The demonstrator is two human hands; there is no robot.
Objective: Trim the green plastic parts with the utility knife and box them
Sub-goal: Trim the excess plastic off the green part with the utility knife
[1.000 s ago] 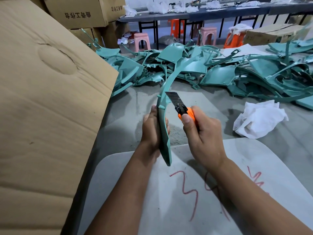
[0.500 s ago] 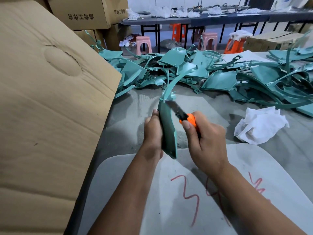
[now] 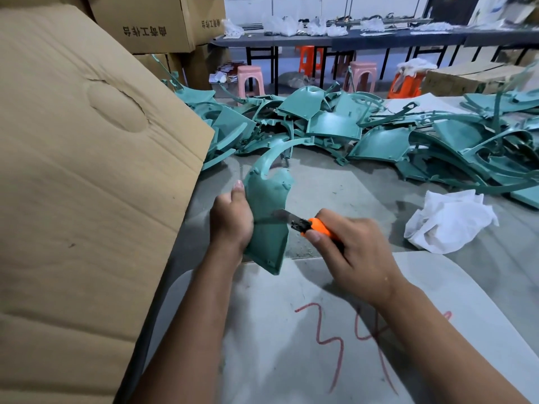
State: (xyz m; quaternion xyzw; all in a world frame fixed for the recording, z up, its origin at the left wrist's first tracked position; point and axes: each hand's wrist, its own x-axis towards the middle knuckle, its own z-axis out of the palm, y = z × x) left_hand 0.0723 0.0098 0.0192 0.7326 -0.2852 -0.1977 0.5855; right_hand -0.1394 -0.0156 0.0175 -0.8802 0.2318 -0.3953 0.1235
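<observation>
Left hand (image 3: 232, 220) grips the green plastic part (image 3: 268, 211) along its left edge, thumb up along the edge, other fingers wrapped behind and hidden. The part is held above the grey table (image 3: 335, 185), in front of the person, just over the far edge of a white board (image 3: 291, 330) with red marks. Its long axis runs near-vertical in view: broad flat panel at the bottom, lower corner pointing down toward the board, top narrowing into a thin curved arm that sweeps up and right toward the pile of green parts (image 3: 379, 132). Broad face is turned toward the camera.

Right hand (image 3: 353, 252) holds the utility knife (image 3: 303, 224), fingers curled round the orange handle, thumb tip pressed on top near the black blade carrier. Blade points left, roughly horizontal, lying across the middle of the part's face with its tip near the left hand; whether the edge is cutting or only resting cannot be told.

A large cardboard flap (image 3: 87, 185) fills the left side, just beside the left forearm. White crumpled cloth (image 3: 449, 223) lies on the table right of the knife hand, well apart from it. Printed cardboard boxes (image 3: 151, 21) are stacked behind; pink and orange stools (image 3: 250, 78) and a long dark bench (image 3: 350, 40) stand in the background.
</observation>
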